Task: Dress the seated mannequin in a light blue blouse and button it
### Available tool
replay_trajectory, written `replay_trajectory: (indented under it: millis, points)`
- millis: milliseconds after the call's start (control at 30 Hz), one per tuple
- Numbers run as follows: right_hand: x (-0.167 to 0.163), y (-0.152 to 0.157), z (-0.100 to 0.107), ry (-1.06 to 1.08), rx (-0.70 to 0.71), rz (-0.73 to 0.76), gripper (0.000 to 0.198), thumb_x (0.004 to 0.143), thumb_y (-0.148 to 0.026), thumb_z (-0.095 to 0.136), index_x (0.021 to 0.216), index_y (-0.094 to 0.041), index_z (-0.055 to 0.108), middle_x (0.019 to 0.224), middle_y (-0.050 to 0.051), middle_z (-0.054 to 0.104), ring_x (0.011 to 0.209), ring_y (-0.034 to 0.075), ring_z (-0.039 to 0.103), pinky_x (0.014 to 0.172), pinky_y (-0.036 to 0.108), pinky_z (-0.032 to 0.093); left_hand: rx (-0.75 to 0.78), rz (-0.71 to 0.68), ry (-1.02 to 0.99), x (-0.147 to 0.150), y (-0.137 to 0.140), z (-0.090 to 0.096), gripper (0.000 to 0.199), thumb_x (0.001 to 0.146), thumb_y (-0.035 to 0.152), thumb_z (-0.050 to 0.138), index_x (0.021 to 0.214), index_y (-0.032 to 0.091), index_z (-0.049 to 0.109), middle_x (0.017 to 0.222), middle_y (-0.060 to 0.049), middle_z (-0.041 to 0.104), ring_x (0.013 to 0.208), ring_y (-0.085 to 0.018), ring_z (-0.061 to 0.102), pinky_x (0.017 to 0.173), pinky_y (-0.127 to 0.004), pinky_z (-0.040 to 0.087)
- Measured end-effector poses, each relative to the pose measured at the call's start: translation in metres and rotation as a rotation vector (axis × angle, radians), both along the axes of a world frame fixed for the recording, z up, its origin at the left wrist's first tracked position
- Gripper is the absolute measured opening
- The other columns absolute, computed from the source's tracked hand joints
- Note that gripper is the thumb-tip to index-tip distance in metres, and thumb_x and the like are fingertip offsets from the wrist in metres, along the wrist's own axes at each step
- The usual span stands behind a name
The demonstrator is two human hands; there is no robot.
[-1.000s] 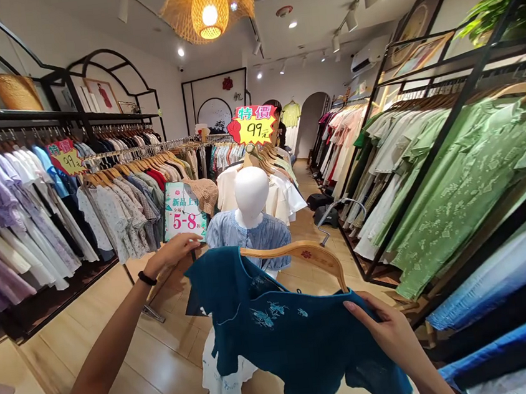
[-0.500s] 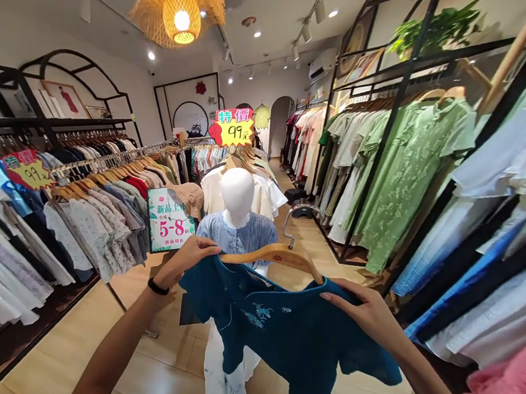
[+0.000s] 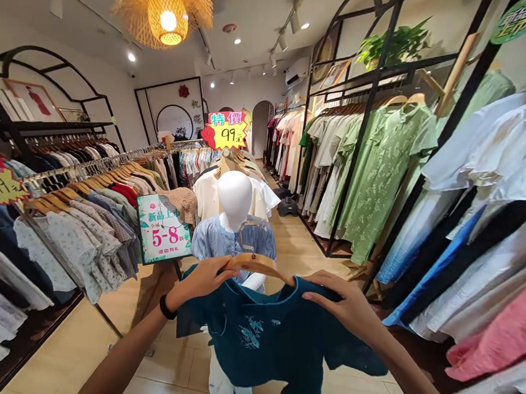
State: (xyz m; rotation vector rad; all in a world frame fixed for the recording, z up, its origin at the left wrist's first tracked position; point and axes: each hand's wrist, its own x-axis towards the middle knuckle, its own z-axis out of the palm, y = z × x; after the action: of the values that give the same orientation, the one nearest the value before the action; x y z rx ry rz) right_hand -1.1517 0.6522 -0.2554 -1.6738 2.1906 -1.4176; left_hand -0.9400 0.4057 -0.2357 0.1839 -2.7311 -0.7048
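A dark teal short-sleeved shirt (image 3: 277,333) with pale embroidery on its chest hangs in front of me on a wooden hanger (image 3: 255,262). The hanger's metal hook points up. My left hand (image 3: 206,278), with a black band at the wrist, is closed at the left shoulder, fingertips on the hanger beside the neckline. On the other shoulder my right hand (image 3: 337,296) grips the cloth, thumb in front and fingers over the top. Just behind the shirt stands a white-headed mannequin (image 3: 235,197) in a light blue blouse (image 3: 208,237); its lower part is largely hidden.
A sale sign (image 3: 165,227) with a woven hat (image 3: 183,202) stands left of the mannequin. Racks of patterned shirts (image 3: 88,234) line the left, and green dresses (image 3: 377,172) and white garments (image 3: 478,149) the right. Wooden floor (image 3: 155,384) runs between them.
The hanger and shirt have turned more level and upright, with the hook now nearer the mannequin's chest. My hands are closer together. The view has shifted slightly right.
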Motion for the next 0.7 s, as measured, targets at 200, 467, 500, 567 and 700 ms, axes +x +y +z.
replay_trajectory:
  millis: [200,467,500,567,700]
  points:
    - [0.000,0.031,0.007,0.116,-0.074,-0.047,0.028,0.079,-0.054,0.065,0.089,-0.031,0.076,0.107,0.008,0.069,0.105,0.028,0.062,0.094,0.043,0.052,0.038,0.059,0.090,0.009,-0.018,-0.008,0.037,0.096,0.050,0.040,0.081,0.019,0.053,0.077,0.000,0.056,0.067,-0.014,0.048,0.063,-0.027,0.035]
    - [-0.013,0.013,0.002,0.238,0.194,-0.106,0.050,0.084,-0.058,0.055,0.124,-0.030,0.061,0.124,0.008,0.066,0.114,0.028,0.062,0.098,0.043,0.051,0.023,-0.034,0.134,-0.019,-0.005,0.008,0.033,0.097,0.047,0.041,0.081,0.019,0.051,0.083,-0.001,0.055,0.073,-0.014,0.049,0.069,-0.027,0.039]
    - [-0.019,0.007,0.000,0.247,0.201,-0.112,0.046,0.084,-0.059,0.054,0.117,-0.029,0.064,0.115,0.007,0.070,0.105,0.028,0.066,0.091,0.041,0.054,-0.007,-0.047,0.140,-0.028,0.000,0.011,0.033,0.097,0.046,0.043,0.082,0.019,0.052,0.084,-0.001,0.056,0.074,-0.015,0.050,0.070,-0.027,0.039]
    - [-0.035,0.001,-0.002,0.256,0.169,-0.134,0.041,0.084,-0.062,0.050,0.099,-0.028,0.069,0.097,0.006,0.074,0.087,0.026,0.069,0.076,0.037,0.057,-0.036,-0.063,0.151,-0.047,0.011,0.019,0.033,0.096,0.048,0.044,0.082,0.019,0.054,0.086,-0.002,0.057,0.076,-0.015,0.052,0.071,-0.028,0.041]
    - [-0.102,0.014,0.007,0.284,0.019,-0.218,0.050,0.077,-0.072,0.051,0.086,-0.028,0.072,0.089,0.008,0.076,0.079,0.027,0.071,0.067,0.034,0.058,-0.003,-0.109,0.218,-0.093,0.026,0.034,0.031,0.095,0.046,0.047,0.102,0.020,0.060,0.101,-0.007,0.063,0.093,-0.019,0.058,0.083,-0.031,0.047]
